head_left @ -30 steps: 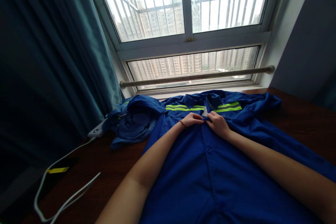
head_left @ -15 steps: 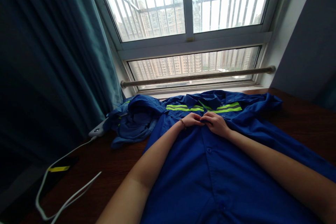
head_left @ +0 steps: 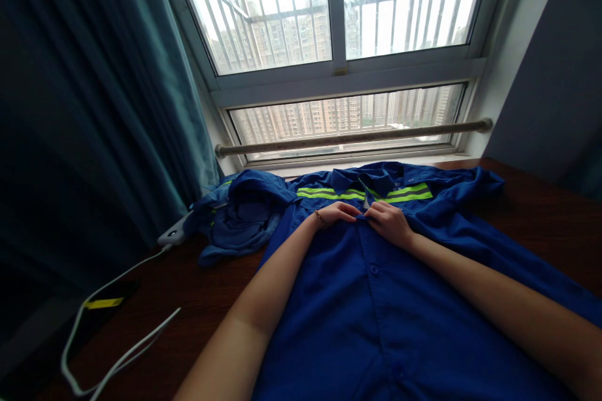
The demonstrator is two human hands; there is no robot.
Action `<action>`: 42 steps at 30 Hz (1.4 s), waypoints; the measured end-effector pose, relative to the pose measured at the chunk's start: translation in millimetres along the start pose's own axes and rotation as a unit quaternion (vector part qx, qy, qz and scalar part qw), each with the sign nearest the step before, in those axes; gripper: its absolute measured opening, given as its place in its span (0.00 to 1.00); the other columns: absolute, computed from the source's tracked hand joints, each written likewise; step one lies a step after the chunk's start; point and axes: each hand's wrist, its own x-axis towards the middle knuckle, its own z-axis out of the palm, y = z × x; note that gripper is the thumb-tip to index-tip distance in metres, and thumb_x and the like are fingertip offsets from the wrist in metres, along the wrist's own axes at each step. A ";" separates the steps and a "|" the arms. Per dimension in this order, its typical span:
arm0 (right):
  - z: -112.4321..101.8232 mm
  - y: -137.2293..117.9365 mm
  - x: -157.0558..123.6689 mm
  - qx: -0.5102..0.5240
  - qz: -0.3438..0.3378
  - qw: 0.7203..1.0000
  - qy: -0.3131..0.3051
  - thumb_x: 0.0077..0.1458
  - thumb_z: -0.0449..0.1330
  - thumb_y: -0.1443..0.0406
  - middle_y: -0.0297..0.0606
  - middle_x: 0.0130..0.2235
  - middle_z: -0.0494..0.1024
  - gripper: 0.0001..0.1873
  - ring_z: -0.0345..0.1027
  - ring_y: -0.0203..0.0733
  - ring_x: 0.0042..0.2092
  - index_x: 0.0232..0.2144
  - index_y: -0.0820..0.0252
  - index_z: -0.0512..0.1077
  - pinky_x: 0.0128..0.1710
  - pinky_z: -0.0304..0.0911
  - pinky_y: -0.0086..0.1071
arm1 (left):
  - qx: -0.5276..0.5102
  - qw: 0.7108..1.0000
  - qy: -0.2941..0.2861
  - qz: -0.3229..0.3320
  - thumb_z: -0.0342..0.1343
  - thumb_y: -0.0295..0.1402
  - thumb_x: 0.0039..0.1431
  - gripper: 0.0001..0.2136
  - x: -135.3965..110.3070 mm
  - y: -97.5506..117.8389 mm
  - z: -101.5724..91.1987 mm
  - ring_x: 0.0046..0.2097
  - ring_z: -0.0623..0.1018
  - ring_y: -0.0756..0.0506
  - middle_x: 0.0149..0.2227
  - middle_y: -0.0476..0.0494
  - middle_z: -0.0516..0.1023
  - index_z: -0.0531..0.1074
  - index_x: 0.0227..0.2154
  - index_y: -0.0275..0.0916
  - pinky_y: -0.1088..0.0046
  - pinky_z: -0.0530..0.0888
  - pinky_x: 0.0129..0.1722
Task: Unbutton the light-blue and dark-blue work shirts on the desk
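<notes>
Blue cloth shirt with lime-and-grey chest stripes (head_left: pixel 329 301), centre to 6 o'clock, buttoned blue placket (head_left: pixel 371 257) pinched.
Left hand (head_left: pixel 339 212) and right hand (head_left: pixel 390 223) both closed on placket; crumpled blue cloth bundle (head_left: pixel 247 229) at hands' 9 o'clock, dark-brown wooden tabletop (head_left: pixel 207 288) underneath.

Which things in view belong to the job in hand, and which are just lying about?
In the job:
blue cloth shirt with yellow-green bands
left hand and right hand, at its front opening

Lying about:
thin white cable
pale rounded device
flat yellow strip
</notes>
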 end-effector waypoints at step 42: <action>7.9 11.0 1.3 0.055 0.209 0.976 -0.025 0.57 0.46 0.56 0.36 0.27 0.75 0.17 0.68 0.40 0.30 0.28 0.57 0.71 0.28 0.51 0.27 | 0.253 0.957 0.045 -0.131 0.57 0.42 0.47 0.17 1.2 33.2 66.4 0.21 0.71 0.51 0.17 0.46 0.71 0.67 0.13 0.33 0.74 0.70 0.24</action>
